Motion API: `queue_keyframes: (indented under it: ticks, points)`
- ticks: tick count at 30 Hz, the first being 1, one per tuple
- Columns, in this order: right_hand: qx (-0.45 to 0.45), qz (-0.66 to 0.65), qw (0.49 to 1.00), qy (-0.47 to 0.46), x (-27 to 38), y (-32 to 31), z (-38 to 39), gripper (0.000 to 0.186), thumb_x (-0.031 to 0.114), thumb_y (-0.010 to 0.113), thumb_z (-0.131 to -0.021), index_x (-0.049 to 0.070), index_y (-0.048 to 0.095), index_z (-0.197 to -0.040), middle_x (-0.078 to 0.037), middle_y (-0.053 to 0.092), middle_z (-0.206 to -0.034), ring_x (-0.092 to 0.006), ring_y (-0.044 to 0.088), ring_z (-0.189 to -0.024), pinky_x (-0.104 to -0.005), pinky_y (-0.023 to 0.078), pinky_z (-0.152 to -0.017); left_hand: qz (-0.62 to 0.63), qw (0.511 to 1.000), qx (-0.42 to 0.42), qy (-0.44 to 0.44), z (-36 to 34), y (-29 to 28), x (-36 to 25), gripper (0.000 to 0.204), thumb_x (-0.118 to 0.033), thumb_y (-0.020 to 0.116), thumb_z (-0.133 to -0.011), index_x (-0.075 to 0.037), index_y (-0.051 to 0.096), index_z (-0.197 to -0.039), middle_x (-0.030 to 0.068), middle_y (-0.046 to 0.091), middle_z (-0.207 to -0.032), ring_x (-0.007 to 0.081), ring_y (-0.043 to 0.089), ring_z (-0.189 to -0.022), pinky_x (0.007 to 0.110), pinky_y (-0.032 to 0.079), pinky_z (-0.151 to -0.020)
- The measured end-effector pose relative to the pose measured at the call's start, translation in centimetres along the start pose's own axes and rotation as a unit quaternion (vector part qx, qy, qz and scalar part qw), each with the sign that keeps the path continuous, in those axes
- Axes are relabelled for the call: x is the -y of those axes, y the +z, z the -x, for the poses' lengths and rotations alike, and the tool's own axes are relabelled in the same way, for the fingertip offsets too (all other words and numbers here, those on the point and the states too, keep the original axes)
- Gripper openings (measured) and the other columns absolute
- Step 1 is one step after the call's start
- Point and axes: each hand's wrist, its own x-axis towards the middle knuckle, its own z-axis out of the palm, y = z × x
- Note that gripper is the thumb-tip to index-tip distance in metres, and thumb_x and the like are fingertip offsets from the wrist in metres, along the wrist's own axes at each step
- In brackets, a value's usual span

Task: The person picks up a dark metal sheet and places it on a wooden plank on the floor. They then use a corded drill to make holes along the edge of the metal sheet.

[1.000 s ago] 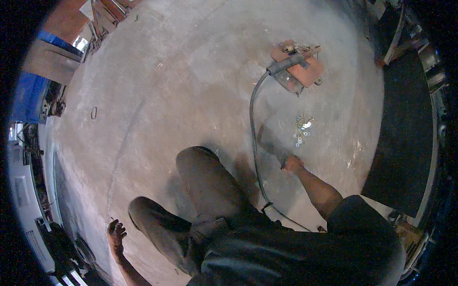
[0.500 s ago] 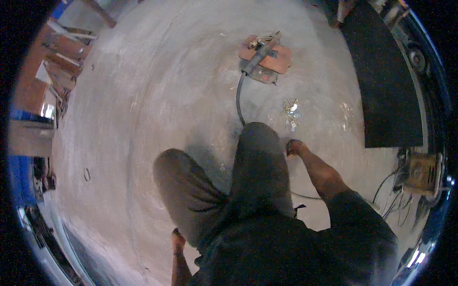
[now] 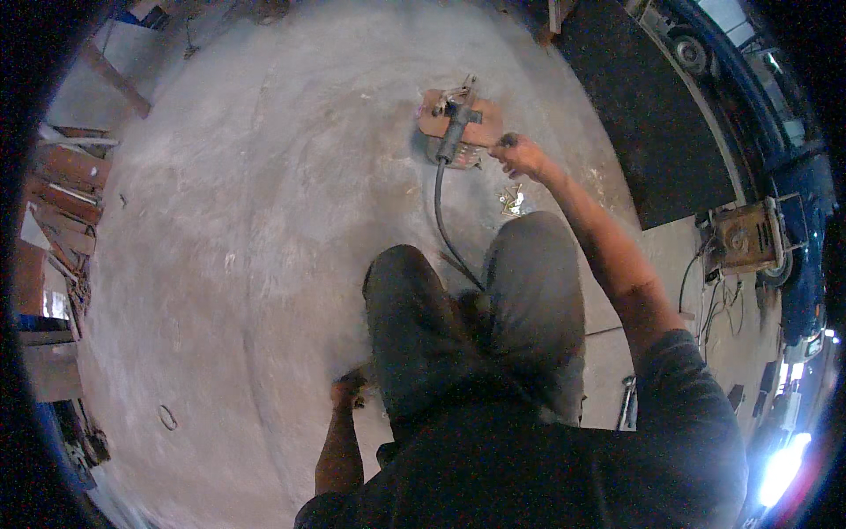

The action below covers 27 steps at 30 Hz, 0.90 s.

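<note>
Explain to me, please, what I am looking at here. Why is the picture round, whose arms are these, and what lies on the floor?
There is no machine, only a person. The camera sits on the person's head and looks down through a very wide lens, so the picture is round and straight edges bend. You see the person's own bent legs in the middle. The right hand reaches forward to a rusty metal piece on the concrete floor; whether it grips something small, I cannot tell. A grey power tool lies on that piece, and its dark cable runs back toward the legs. The left hand is low beside the left leg, near the floor, holding nothing that I can see. A black mat lies at the right.
</note>
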Motion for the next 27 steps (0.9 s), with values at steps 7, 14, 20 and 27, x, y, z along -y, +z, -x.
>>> queue_keyframes:
  ticks: [7,14,20,27]
  points:
    - [-0.096,0.123,0.987,-0.037,1.5,3.0,-8.0,0.069,0.059,0.067,-0.083,-0.005,0.066,-0.109,-0.022,0.071,-0.101,-0.0312,0.071,-0.088,-0.0427,0.058,-0.076,-0.262,0.945,-0.14,0.137,4.7,2.3,-6.1,0.034,-0.032,0.048,-0.096,-0.006,0.069,-0.105,0.013,0.071,-0.107,0.0294,0.068,-0.096,0.046,0.054,-0.084]
    - [-0.11,0.125,0.984,0.056,5.3,3.9,-9.7,0.072,0.051,0.072,-0.08,-0.009,0.061,-0.119,-0.019,0.069,-0.11,-0.0292,0.069,-0.099,-0.0408,0.054,-0.086,0.428,0.894,-0.1,-0.086,5.2,1.0,-0.6,0.036,-0.029,0.051,-0.094,-0.003,0.059,-0.118,0.013,0.062,-0.121,0.03,0.06,-0.105,0.044,0.049,-0.09]
    - [-0.056,-0.268,0.96,-0.051,-2.7,-4.1,-9.2,0.069,0.029,0.075,-0.082,-0.007,0.048,-0.134,-0.016,0.066,-0.11,-0.0257,0.065,-0.096,-0.0379,0.054,-0.084,-0.385,0.913,-0.047,-0.127,-0.7,-13.5,-4.8,0.02,-0.022,0.069,-0.073,-0.007,0.063,-0.085,0.0087,0.065,-0.087,0.0264,0.057,-0.075,0.038,0.046,-0.069]
    - [0.049,-0.482,0.875,0.001,-15.7,-21.9,-3.6,0.058,0.022,0.064,-0.09,0.004,0.044,-0.142,-0.013,0.063,-0.111,-0.0193,0.061,-0.08,-0.0344,0.056,-0.068,0.252,0.943,-0.181,0.122,-18.3,-14.4,-43.1,0.051,-0.04,0.068,-0.093,0.0,0.055,-0.121,0.0115,0.066,-0.103,0.0255,0.066,-0.095,0.041,0.055,-0.083]
